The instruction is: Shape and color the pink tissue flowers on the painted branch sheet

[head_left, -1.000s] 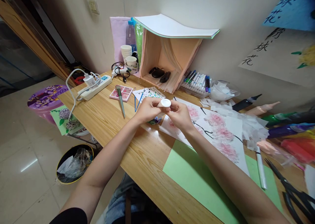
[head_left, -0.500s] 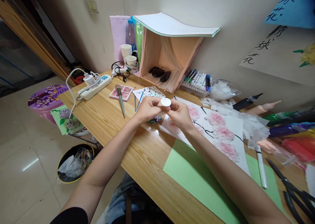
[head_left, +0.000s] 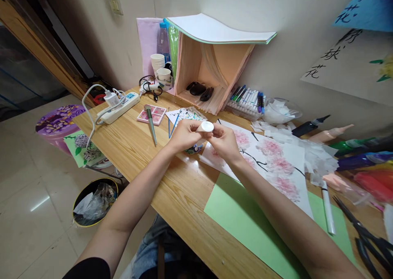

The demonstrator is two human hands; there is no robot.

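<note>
My left hand (head_left: 186, 136) and my right hand (head_left: 226, 140) meet above the table, their fingers closed from both sides on a small white round-topped object (head_left: 207, 126). Its flat white end faces up; the fingers hide the lower part, so I cannot tell its exact kind. Below the hands, a dark patterned round item (head_left: 195, 149) shows only in part. Under and beyond my right wrist lies a white sheet with pink blossoms and black branches (head_left: 281, 164), partly over a green sheet (head_left: 242, 217).
A makeup brush (head_left: 151, 125) rests across a pink palette (head_left: 159, 115). A power strip (head_left: 119, 108) sits at the table's left. Behind stand a peach box (head_left: 227, 62) and markers (head_left: 247, 100). White tissue pieces (head_left: 316, 154), a white marker (head_left: 328, 209) and black scissors (head_left: 360, 230) lie right.
The hands keep the same grip on the white object with hardly any motion. The view has shifted very slightly.
</note>
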